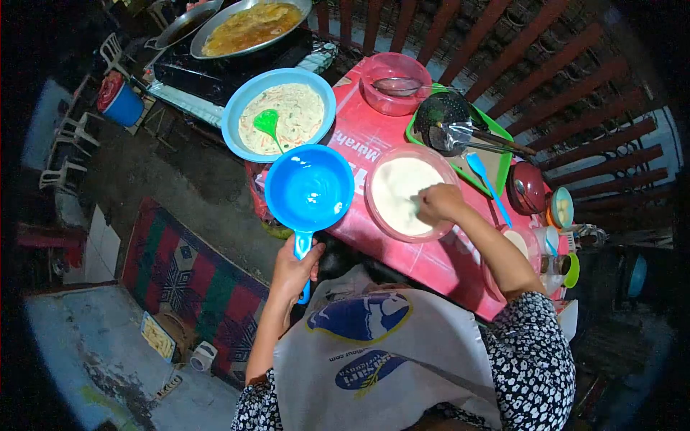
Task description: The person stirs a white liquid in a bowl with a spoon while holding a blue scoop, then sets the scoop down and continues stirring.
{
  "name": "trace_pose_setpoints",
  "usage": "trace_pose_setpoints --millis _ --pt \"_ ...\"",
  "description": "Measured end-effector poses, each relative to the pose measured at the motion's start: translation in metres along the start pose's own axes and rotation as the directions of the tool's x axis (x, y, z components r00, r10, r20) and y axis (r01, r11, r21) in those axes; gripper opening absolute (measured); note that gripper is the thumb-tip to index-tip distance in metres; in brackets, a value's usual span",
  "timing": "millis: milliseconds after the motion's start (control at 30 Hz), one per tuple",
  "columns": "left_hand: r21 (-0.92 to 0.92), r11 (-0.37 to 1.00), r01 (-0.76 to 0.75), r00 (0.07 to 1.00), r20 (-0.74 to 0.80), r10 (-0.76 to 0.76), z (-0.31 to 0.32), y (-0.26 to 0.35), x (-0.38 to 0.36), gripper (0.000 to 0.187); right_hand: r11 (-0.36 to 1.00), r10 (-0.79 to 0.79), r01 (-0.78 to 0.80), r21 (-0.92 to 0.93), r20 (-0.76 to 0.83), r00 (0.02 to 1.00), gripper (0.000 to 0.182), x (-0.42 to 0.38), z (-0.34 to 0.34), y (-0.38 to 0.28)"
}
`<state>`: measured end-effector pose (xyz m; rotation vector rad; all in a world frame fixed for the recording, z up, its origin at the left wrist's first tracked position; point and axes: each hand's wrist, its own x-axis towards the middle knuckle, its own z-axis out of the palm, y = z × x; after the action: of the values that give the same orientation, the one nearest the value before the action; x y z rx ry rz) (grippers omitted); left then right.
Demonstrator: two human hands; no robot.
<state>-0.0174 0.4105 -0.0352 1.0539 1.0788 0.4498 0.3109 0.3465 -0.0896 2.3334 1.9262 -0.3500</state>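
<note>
My left hand [297, 267] grips the handle of a blue dipper [309, 188], held level with some clear liquid shining in its bottom. My right hand [440, 202] is at the pink bowl [374, 213] of creamy white batter [401, 188], knuckles up and fingers curled down to the surface. What those fingers hold, if anything, is hidden. Behind the dipper stands a light blue basin [237, 134] of thick pale mixture with colored bits. A green spoon [267, 123] rests in that mixture.
A pink basin [394, 66] with a strainer sits at the table's far end. Beside it, a green tray [496, 118] bears a black skimmer [440, 118] and blue spatula [478, 167]. A large pan [251, 29] of bubbling oil stands on the stove. Small containers line the right.
</note>
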Motion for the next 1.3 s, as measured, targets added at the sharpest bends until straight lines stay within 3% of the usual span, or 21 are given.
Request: trace_pose_setpoints --millis 67,133,200,267,367,433,467,533,600,700,767,867,933,1033,1100,1133,1200,1267,1300 --pt "-0.014 1.000 -0.017 1.000 0.011 0.018 -0.003 -0.002 0.001 0.014 0.993 0.110 -0.106 -0.045 0.102 0.989 0.020 -0.010 -0.011 0.011" --pt "-0.026 0.999 -0.029 0.999 0.027 0.029 -0.001 -0.002 0.000 0.014 0.980 0.199 -0.196 -0.045 0.082 0.977 0.020 0.007 -0.003 0.024" --pt "-0.024 0.999 -0.038 0.999 0.004 0.038 0.002 0.000 -0.001 0.014 0.973 0.182 -0.187 -0.132 -0.052 0.982 0.019 0.020 -0.001 0.011" --pt "-0.017 0.999 -0.033 0.999 0.003 0.033 0.003 0.001 0.000 0.014 0.998 0.035 -0.036 0.047 0.018 0.999 0.017 0.010 -0.002 -0.004" --pt "-0.027 1.000 -0.012 1.000 0.001 0.012 0.000 0.002 0.000 0.014 0.997 -0.044 0.041 0.069 0.032 0.999 0.017 -0.002 0.000 0.013" --pt "-0.040 0.999 0.009 1.000 0.004 -0.009 0.000 0.001 0.001 0.014 0.973 0.208 -0.202 -0.109 0.050 0.977 0.018 0.010 -0.011 0.024" --pt "-0.038 0.999 0.002 1.000 0.022 -0.001 0.001 -0.001 0.002 0.015 0.973 0.209 -0.202 -0.110 0.054 0.976 0.018 0.012 -0.009 0.021" --pt "-0.031 0.999 -0.007 0.999 0.035 0.008 0.001 0.000 0.003 0.015 0.985 0.157 -0.151 -0.082 0.068 0.985 0.022 0.019 -0.021 -0.004" --pt "-0.009 1.000 0.003 1.000 -0.006 -0.004 0.003 0.004 0.002 0.015 0.999 0.002 -0.007 0.039 0.113 0.994 0.022 0.007 -0.008 -0.004" --pt "-0.034 0.999 0.026 0.999 -0.026 -0.027 0.000 0.005 0.001 0.015 0.999 0.006 -0.011 0.032 0.165 0.986 0.021 0.000 -0.014 0.012" --pt "0.002 1.000 0.025 1.000 -0.019 -0.025 0.001 0.005 0.002 0.014 0.966 0.245 -0.248 -0.076 -0.044 0.968 0.020 0.019 -0.005 0.028" --pt "0.054 0.998 0.020 1.000 -0.007 -0.019 0.000 0.004 0.003 0.014 0.991 0.134 -0.134 0.029 -0.012 0.991 0.020 0.018 -0.004 -0.004" --pt "0.059 0.998 0.019 1.000 -0.003 -0.019 -0.001 0.006 0.006 0.013 0.997 -0.013 0.005 0.083 0.103 0.995 0.021 0.005 0.006 0.002" --pt "-0.003 0.998 0.062 0.998 -0.009 -0.062 -0.004 0.006 0.008 0.012 0.997 0.075 -0.074 -0.009 0.043 0.996 0.021 0.001 -0.004 0.020" --pt "0.075 0.997 0.019 0.999 0.028 -0.021 -0.002 0.005 0.011 0.011 0.964 0.237 -0.247 -0.095 -0.106 0.966 0.020 0.024 -0.006 0.025" --pt "0.075 0.997 0.017 0.999 0.026 -0.019 -0.001 0.003 0.013 0.011 0.965 0.235 -0.245 -0.095 -0.108 0.966 0.020 0.025 -0.007 0.017" --pt "0.048 0.999 0.007 0.997 0.070 -0.010 -0.001 0.002 0.020 0.011 0.993 0.114 -0.115 0.014 0.058 0.992 0.019 0.020 -0.008 -0.005" --pt "-0.009 0.999 0.046 0.992 0.118 -0.045 -0.009 -0.015 0.038 0.008 1.000 -0.006 0.006 0.001 0.181 0.983 0.019 0.002 -0.008 -0.002" --pt "-0.061 0.994 0.095 0.982 0.169 -0.083 -0.012 -0.018 0.043 0.010 0.999 0.047 -0.045 -0.015 0.220 0.974 0.020 -0.005 -0.016 0.003"
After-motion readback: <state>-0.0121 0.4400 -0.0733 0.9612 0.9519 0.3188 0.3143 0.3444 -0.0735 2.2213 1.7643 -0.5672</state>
